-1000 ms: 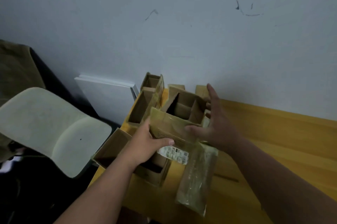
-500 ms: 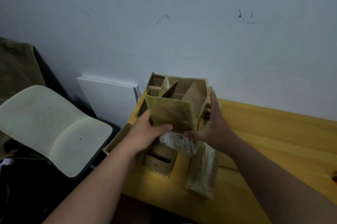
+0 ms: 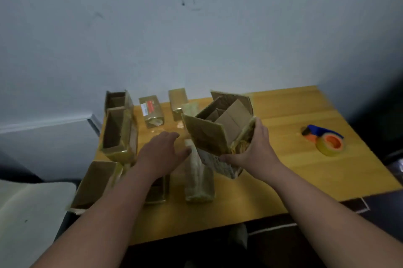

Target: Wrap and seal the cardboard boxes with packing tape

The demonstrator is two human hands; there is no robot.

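Head cam, my right hand (image 3: 254, 150) gripping the open cardboard box (image 3: 220, 130) tilted over the table (image 3: 283, 158), left hand (image 3: 161, 152) loose, fingers spread, tape dispenser (image 3: 325, 140) off right

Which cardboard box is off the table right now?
The open-flapped box gripped by the right hand, tilted above the table. The other boxes all rest on the tabletop; the left hand holds none.
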